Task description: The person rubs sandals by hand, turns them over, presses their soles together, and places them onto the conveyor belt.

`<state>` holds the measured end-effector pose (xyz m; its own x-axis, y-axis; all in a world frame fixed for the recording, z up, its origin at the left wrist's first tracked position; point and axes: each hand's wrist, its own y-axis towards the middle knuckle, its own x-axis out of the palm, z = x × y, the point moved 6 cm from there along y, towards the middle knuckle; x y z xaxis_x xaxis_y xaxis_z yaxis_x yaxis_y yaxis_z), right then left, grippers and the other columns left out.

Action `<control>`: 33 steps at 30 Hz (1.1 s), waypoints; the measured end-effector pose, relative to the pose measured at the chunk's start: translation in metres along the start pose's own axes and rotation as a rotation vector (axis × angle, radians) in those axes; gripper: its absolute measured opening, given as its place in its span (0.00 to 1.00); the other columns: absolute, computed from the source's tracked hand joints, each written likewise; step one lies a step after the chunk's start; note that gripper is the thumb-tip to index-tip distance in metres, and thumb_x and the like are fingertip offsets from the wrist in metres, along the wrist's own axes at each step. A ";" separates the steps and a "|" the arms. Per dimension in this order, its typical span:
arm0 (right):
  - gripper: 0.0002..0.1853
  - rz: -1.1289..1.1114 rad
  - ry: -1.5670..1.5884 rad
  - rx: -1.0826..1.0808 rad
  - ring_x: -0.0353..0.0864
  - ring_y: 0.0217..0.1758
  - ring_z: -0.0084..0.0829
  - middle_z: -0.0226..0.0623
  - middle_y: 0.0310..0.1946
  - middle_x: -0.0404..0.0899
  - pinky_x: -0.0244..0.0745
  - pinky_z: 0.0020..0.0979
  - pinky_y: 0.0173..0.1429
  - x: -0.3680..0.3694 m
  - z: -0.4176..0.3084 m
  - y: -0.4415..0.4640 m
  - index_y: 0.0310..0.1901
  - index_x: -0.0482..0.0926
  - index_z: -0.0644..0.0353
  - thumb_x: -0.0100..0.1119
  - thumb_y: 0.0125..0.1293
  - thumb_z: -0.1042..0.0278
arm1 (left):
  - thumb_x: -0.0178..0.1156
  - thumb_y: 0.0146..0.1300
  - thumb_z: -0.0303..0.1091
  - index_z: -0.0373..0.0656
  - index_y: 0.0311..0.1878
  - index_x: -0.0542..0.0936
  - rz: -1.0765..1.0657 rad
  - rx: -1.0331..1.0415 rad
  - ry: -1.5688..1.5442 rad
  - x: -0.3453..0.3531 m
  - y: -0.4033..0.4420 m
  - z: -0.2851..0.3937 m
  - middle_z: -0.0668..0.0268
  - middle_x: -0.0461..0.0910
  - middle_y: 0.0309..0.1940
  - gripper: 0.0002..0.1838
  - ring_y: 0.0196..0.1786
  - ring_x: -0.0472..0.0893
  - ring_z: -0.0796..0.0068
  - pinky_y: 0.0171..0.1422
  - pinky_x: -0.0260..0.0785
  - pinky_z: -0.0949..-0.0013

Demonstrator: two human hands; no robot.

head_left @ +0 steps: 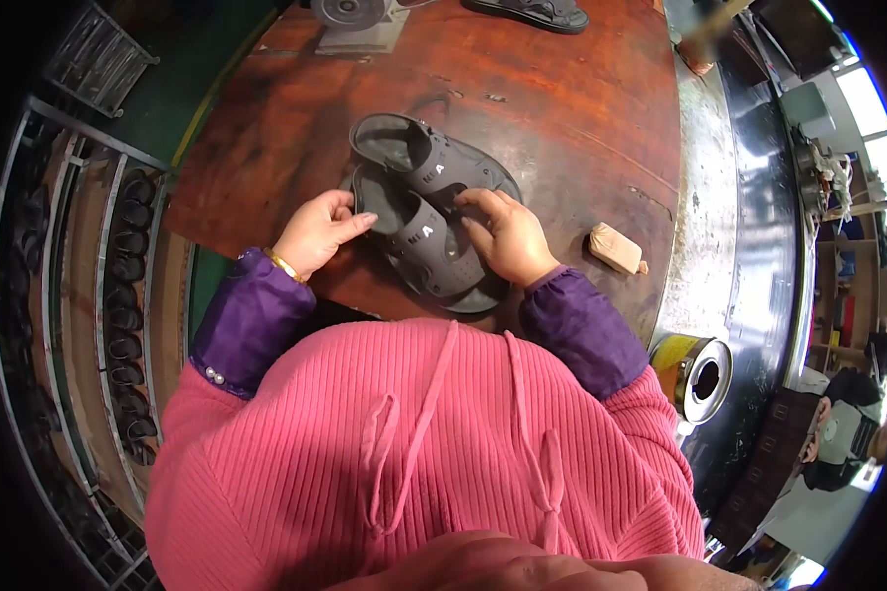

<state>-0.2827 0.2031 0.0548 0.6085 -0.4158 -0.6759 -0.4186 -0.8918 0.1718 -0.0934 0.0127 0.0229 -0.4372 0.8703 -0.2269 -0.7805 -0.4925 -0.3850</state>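
A pair of dark grey sandals lies side by side on a red-brown wooden table. The near sandal (434, 258) has white lettering on its strap. Its heel end is between the thumb and fingers of my left hand (315, 231), with the thumb on the inner rim. My right hand (508, 234) grips the same sandal at the front of the strap, its fingers curled and the fingertips partly hidden among the straps. Just beyond, touching it, rests the far sandal (445, 163), with the same lettering.
A tan wrapped block (616, 248) lies on the table (581, 128) to the right. Another dark sandal (547, 14) and a round metal device (349, 12) are at the far edge. An open can (695, 374) stands at right. Racks of footwear (128, 295) line the left.
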 end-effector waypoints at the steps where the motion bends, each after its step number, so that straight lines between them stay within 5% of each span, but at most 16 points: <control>1: 0.14 -0.026 0.026 0.009 0.83 0.42 0.49 0.44 0.38 0.81 0.78 0.43 0.48 0.000 -0.001 -0.003 0.52 0.82 0.50 0.64 0.65 0.67 | 0.67 0.68 0.35 0.33 0.57 0.77 -0.028 -0.047 0.045 -0.001 -0.005 -0.003 0.74 0.78 0.35 0.20 0.36 0.73 0.89 0.43 0.66 0.80; 3: 0.17 -0.061 0.033 0.039 0.83 0.43 0.49 0.45 0.39 0.81 0.78 0.43 0.49 -0.002 -0.003 -0.011 0.56 0.80 0.49 0.64 0.65 0.66 | 0.70 0.66 0.41 0.34 0.47 0.82 0.014 -0.019 0.061 -0.001 -0.012 -0.007 0.73 0.79 0.27 0.18 0.29 0.74 0.86 0.35 0.67 0.76; 6: 0.24 -0.081 -0.029 0.095 0.82 0.45 0.49 0.48 0.41 0.79 0.77 0.43 0.52 -0.010 -0.012 -0.021 0.64 0.75 0.47 0.65 0.66 0.65 | 0.70 0.66 0.41 0.34 0.46 0.82 0.058 0.083 -0.052 -0.002 -0.003 -0.023 0.68 0.84 0.32 0.18 0.33 0.79 0.83 0.38 0.70 0.74; 7: 0.30 -0.032 -0.134 0.097 0.79 0.51 0.51 0.52 0.48 0.77 0.75 0.45 0.56 -0.012 -0.015 -0.027 0.68 0.70 0.51 0.66 0.65 0.61 | 0.68 0.66 0.38 0.33 0.45 0.82 0.068 0.081 -0.056 0.001 -0.001 -0.025 0.62 0.87 0.35 0.16 0.36 0.84 0.75 0.43 0.73 0.71; 11: 0.36 0.075 -0.346 -0.045 0.72 0.61 0.52 0.51 0.59 0.71 0.68 0.47 0.65 -0.013 -0.067 -0.047 0.69 0.68 0.60 0.68 0.63 0.53 | 0.65 0.61 0.34 0.34 0.47 0.81 0.277 0.201 0.326 0.003 -0.026 0.026 0.52 0.86 0.39 0.15 0.41 0.86 0.61 0.46 0.74 0.64; 12: 0.38 0.080 -0.386 -0.163 0.71 0.62 0.50 0.50 0.60 0.71 0.67 0.46 0.66 -0.004 -0.075 -0.061 0.69 0.67 0.61 0.68 0.62 0.52 | 0.65 0.61 0.37 0.37 0.46 0.82 0.429 0.378 0.612 0.009 -0.028 0.025 0.50 0.85 0.42 0.15 0.44 0.85 0.57 0.48 0.75 0.61; 16: 0.39 -0.065 -0.385 -0.038 0.75 0.60 0.48 0.50 0.58 0.76 0.68 0.46 0.64 0.030 -0.056 -0.068 0.70 0.65 0.66 0.67 0.63 0.53 | 0.67 0.60 0.41 0.39 0.46 0.79 0.213 0.549 0.055 0.044 -0.045 0.035 0.49 0.82 0.42 0.17 0.50 0.83 0.50 0.50 0.74 0.54; 21: 0.29 -0.079 -0.478 -0.244 0.79 0.54 0.46 0.46 0.49 0.81 0.70 0.46 0.58 0.058 -0.060 -0.038 0.65 0.69 0.69 0.60 0.63 0.67 | 0.67 0.61 0.45 0.36 0.57 0.71 0.264 0.836 0.633 0.063 -0.081 0.065 0.50 0.81 0.44 0.28 0.49 0.81 0.48 0.56 0.71 0.49; 24: 0.31 -0.101 -0.490 -0.249 0.79 0.53 0.44 0.45 0.51 0.81 0.69 0.45 0.58 0.055 -0.074 -0.031 0.66 0.69 0.68 0.62 0.63 0.65 | 0.62 0.66 0.38 0.31 0.64 0.69 0.143 0.634 0.697 0.060 -0.085 0.057 0.44 0.81 0.48 0.29 0.50 0.80 0.43 0.56 0.72 0.50; 30: 0.43 -0.116 -0.463 -0.340 0.76 0.60 0.45 0.48 0.54 0.78 0.64 0.44 0.68 0.064 -0.082 -0.036 0.73 0.60 0.68 0.68 0.62 0.57 | 0.60 0.68 0.38 0.24 0.70 0.60 0.052 0.611 0.884 0.058 -0.097 0.049 0.40 0.81 0.44 0.36 0.48 0.82 0.44 0.54 0.74 0.49; 31: 0.46 -0.149 -0.458 -0.381 0.75 0.62 0.46 0.51 0.56 0.77 0.63 0.45 0.70 0.065 -0.081 -0.032 0.75 0.57 0.69 0.69 0.62 0.54 | 0.61 0.67 0.39 0.21 0.68 0.58 -0.033 0.446 0.866 0.053 -0.094 0.043 0.39 0.82 0.41 0.37 0.45 0.83 0.42 0.50 0.75 0.48; 33: 0.43 -0.201 -0.397 -0.408 0.74 0.62 0.48 0.50 0.58 0.76 0.65 0.46 0.69 0.051 -0.100 -0.022 0.74 0.62 0.64 0.69 0.62 0.54 | 0.62 0.66 0.42 0.26 0.63 0.67 -0.051 0.406 0.917 0.028 -0.104 0.066 0.42 0.83 0.39 0.32 0.44 0.84 0.43 0.47 0.76 0.50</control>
<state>-0.1750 0.1834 0.0884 0.3172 -0.2041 -0.9261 0.0189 -0.9750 0.2214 -0.0537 0.0889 0.1154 -0.0194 0.4626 -0.8864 -0.9567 -0.2660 -0.1179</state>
